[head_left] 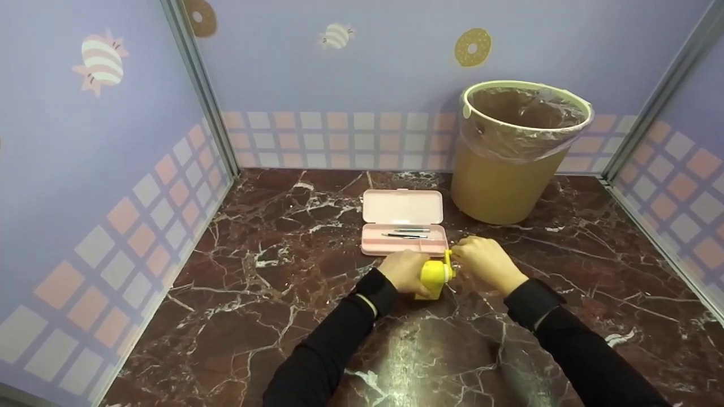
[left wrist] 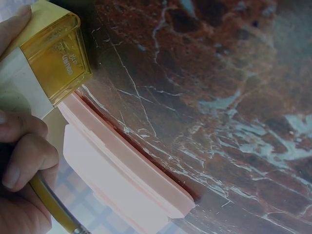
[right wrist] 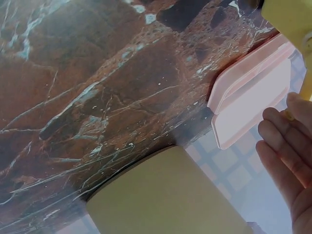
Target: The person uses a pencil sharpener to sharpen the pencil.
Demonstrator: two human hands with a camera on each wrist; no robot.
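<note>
My left hand (head_left: 404,271) grips a yellow crank pencil sharpener (head_left: 432,274), its fingers wrapped over the body. In the left wrist view the sharpener shows a clear yellow shavings drawer (left wrist: 61,61). A yellow-and-dark striped pencil (left wrist: 51,204) with a metal ferrule juts out from under the curled left fingers (left wrist: 31,156). On the sharpener's right side, my right hand (head_left: 486,263) pinches the knob of the yellow crank (head_left: 448,259) between thumb and fingers. Just behind both hands lies an open pink pencil case (head_left: 373,247) holding several slim pencils or pens (head_left: 410,233).
A tan waste bin (head_left: 500,181) lined with a clear bag stands at the back right, behind the right hand. Patterned panels (head_left: 339,85) enclose the dark red marbled tabletop (head_left: 254,322) at the back and on both sides. Small crumbs dot the surface near the case.
</note>
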